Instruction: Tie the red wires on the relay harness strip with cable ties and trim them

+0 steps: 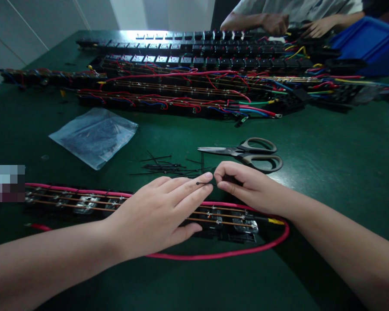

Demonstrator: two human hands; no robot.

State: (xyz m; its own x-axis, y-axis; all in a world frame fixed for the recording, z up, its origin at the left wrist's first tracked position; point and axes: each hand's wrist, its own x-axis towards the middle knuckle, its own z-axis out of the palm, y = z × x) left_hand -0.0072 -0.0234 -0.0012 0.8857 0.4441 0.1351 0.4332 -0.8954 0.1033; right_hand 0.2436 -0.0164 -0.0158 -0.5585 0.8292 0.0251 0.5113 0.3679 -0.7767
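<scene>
A long black socket strip [84, 203] with copper bars and a red wire [233, 252] lies across the green table in front of me. My left hand [162, 214] rests flat on it, fingers stretched out. A thin black cable tie [203, 183] lies across its fingertips. My right hand [246, 185] is closed in a pinch on the other end of that tie, just right of the left fingertips. Both hands are over the strip's right half.
Loose black cable ties [165, 166] and grey-handled scissors [246, 153] lie just beyond my hands. A clear plastic bag [94, 136] is at the left. Several wired socket strips [188, 82] fill the far table. Another person's hands [275, 23] work beside a blue bin [366, 41].
</scene>
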